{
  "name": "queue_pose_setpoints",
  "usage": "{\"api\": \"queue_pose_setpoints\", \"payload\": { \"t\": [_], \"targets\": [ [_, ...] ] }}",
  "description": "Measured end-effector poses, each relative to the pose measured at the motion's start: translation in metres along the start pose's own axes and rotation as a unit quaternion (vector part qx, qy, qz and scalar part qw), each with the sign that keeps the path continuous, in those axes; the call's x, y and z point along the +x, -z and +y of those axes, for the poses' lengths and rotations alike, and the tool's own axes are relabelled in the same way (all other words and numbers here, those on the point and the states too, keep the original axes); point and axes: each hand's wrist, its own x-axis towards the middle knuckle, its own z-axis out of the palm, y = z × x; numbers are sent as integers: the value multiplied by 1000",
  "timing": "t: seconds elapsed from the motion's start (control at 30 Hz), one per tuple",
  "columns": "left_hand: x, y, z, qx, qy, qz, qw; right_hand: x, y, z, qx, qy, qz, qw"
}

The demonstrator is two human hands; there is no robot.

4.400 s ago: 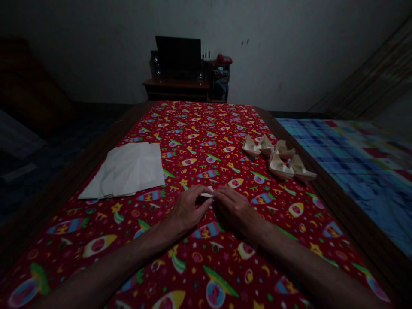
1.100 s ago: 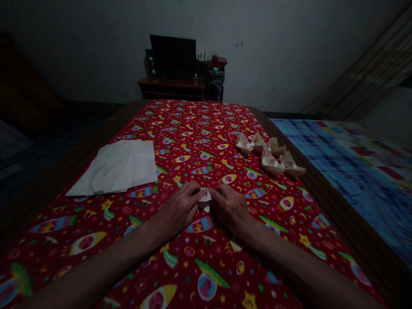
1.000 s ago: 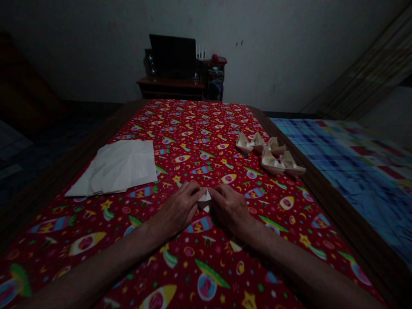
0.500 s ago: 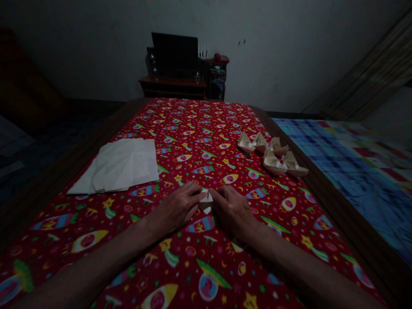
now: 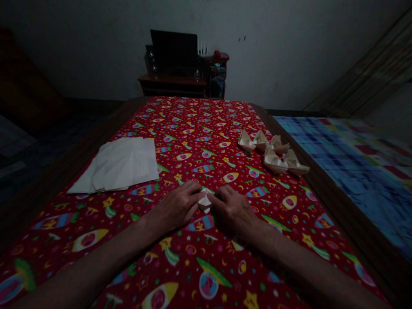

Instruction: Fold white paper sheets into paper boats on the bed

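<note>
A small piece of folded paper (image 5: pixel 205 201) lies low over the red patterned tablecloth, between my two hands. My left hand (image 5: pixel 184 201) grips its left side, fingers curled and thumb along the edge. On the opposite side my right hand (image 5: pixel 232 209) pinches the paper with its thumb pressed near the middle. Both hands hide the outer ends of the piece. Off to the left a fanned stack of pale paper sheets (image 5: pixel 125 165) rests on the cloth. Several folded paper boats (image 5: pixel 275 161) stand in a cluster at the right.
The red tablecloth (image 5: pixel 209 257) with rockets and stars covers a long table with a dark wooden edge (image 5: pixel 341 206). Beyond its far end, a black monitor (image 5: pixel 174 52) with speakers sits on a low wooden desk (image 5: pixel 174 86). A blue checked bedspread (image 5: pixel 322 159) lies to the right.
My right thumb has shifted slightly, and more of the folded paper's front point shows between my hands. The sheets and the boats stay where they were.
</note>
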Motion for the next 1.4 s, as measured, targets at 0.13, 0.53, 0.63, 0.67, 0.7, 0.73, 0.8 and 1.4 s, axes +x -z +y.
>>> {"api": "queue_pose_setpoints", "payload": {
  "t": [0.13, 0.53, 0.63, 0.67, 0.7, 0.73, 0.8, 1.4],
  "targets": [
    [-1, 0, 0, 0, 4, 2, 1000, 1, 3, 2, 12, 6, -4, 1000],
    [1, -1, 0, 99, -11, -29, 995, -3, 6, 3, 9, 4, -21, 1000],
    [4, 5, 3, 155, -6, -51, 987, -2, 8, 3, 17, 9, -31, 999],
    [5, 8, 5, 172, -6, -58, 983, -1, 8, 2, 18, 11, -35, 999],
    [6, 10, 7, 187, -6, -63, 980, -1, 9, 2, 20, 13, -38, 999],
    [7, 11, 8, 200, -7, -67, 977, -2, 9, 2, 21, 15, -42, 999],
    [9, 13, 11, 219, -8, -69, 973, -3, 9, 3, 25, 22, -47, 998],
    [-25, 8, 3, 150, -30, -66, 986, -8, 14, 4, 100, -6, -21, 995]
  ]
}}
